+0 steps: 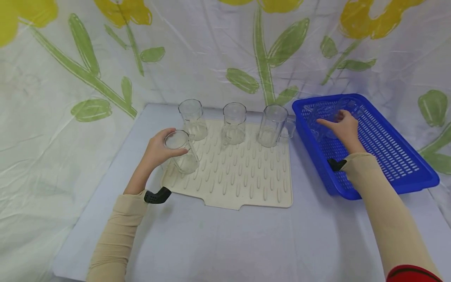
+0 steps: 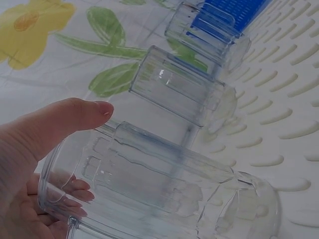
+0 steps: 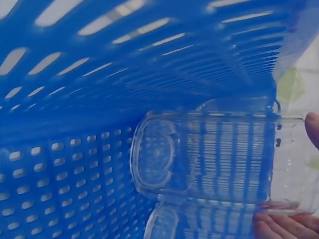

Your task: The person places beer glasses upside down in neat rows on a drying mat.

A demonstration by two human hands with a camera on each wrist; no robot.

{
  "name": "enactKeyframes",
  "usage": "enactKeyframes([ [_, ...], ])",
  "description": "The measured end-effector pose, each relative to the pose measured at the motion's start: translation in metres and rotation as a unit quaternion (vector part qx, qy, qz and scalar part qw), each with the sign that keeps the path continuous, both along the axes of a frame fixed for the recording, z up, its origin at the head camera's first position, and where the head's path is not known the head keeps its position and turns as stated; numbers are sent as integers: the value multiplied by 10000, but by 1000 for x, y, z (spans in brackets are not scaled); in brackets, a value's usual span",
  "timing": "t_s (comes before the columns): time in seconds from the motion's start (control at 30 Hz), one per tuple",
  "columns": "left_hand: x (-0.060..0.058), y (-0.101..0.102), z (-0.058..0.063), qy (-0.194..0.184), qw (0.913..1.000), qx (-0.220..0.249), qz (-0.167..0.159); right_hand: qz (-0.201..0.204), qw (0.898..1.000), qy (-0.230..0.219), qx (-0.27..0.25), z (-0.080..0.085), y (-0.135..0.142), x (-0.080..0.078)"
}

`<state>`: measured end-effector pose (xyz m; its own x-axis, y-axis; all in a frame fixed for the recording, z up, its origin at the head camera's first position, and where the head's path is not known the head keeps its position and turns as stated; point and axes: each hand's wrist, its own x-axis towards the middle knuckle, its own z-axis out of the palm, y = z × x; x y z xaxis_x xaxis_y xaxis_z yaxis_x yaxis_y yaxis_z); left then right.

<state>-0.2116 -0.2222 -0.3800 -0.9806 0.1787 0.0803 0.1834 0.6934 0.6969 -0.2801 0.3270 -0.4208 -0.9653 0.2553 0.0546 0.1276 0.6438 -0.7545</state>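
My left hand [image 1: 156, 149] grips the rim end of a clear glass mug [image 1: 186, 161], thumb on one side and fingers round the other. That mug stands at the left of a cream ridged drying mat [image 1: 225, 176], its base at the mat in the left wrist view. Along the mat's back edge are three more clear mugs: left [image 1: 193, 123], middle [image 1: 234, 127] and right [image 1: 272, 127]. Inside the blue basket [image 1: 412, 168], my right hand [image 1: 345, 127] holds another clear mug [image 3: 214, 154] between thumb and fingers. A further glass [image 3: 164, 221] lies beside it, partly hidden.
The basket stands at the right of the white table [image 1: 225, 243], close to the mat's right edge. Behind the table hangs a white sheet [image 1: 197, 58] with yellow flowers and green leaves. Each wrist carries a small black device, such as the left one [image 1: 157, 196].
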Motion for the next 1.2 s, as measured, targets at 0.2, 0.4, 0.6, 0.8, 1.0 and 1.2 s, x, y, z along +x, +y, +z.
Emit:
enactKeyframes([
  [0.2,-1,-1,-1,-40,10000,-26,30,-190,9988,212,388,-75,57,-56],
  [0.4,-1,-2,-2,-18,10000,-39,46,-121,9997,-124,186,-43,36,-37],
  [0.6,-1,-2,-2,-57,10000,2,39,227,9989,-326,256,26,-15,10],
  [0.8,-2,-1,-2,-26,10000,22,40,295,9972,-370,582,37,-23,16],
  [1.0,-1,-1,-1,24,10000,0,41,392,9959,-349,733,39,-22,15],
  [1.2,1,-1,0,48,10000,-20,48,356,9965,-414,626,41,-24,16],
])
